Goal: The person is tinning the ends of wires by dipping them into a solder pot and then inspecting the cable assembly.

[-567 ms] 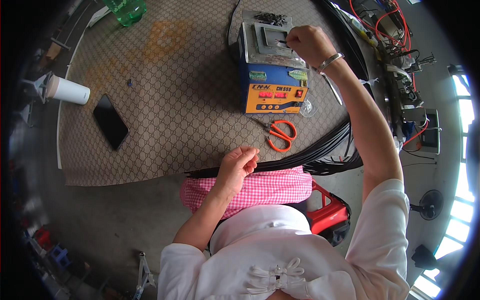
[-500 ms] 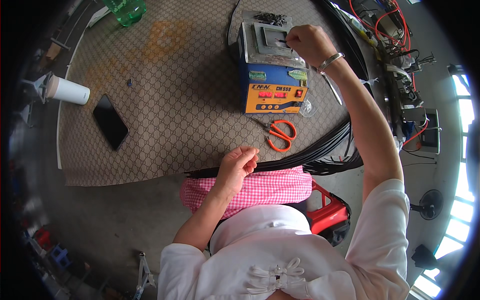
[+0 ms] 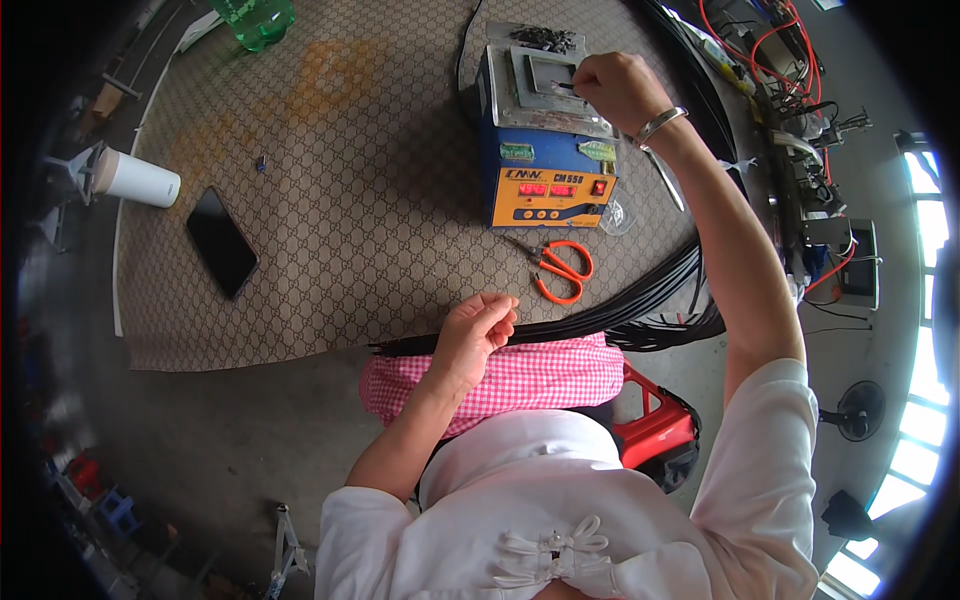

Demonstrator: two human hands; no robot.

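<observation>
A blue and orange solder pot (image 3: pixel 546 165) with lit red number displays stands at the far middle of the table. Over its square metal basin my right hand (image 3: pixel 620 88) is closed, pinching a thin dark cable end (image 3: pixel 564 86) whose tip points into the basin. Most of that cable is hidden by the hand. My left hand (image 3: pixel 478 330) hovers at the table's near edge, thumb and fingertips pressed together. What lies in that pinch, if anything, is too small to tell. Between the pot and my left hand lie orange-handled scissors (image 3: pixel 566 270).
A bundle of black cables (image 3: pixel 640 300) runs along the near right table edge. A phone (image 3: pixel 222 243) and a white cup (image 3: pixel 137 178) are at the left, a green bottle (image 3: pixel 258 22) at the far left. Dark scraps (image 3: pixel 541 39) sit behind the basin.
Almost nothing differs. My right hand has shifted very slightly over the basin; my left hand keeps its place.
</observation>
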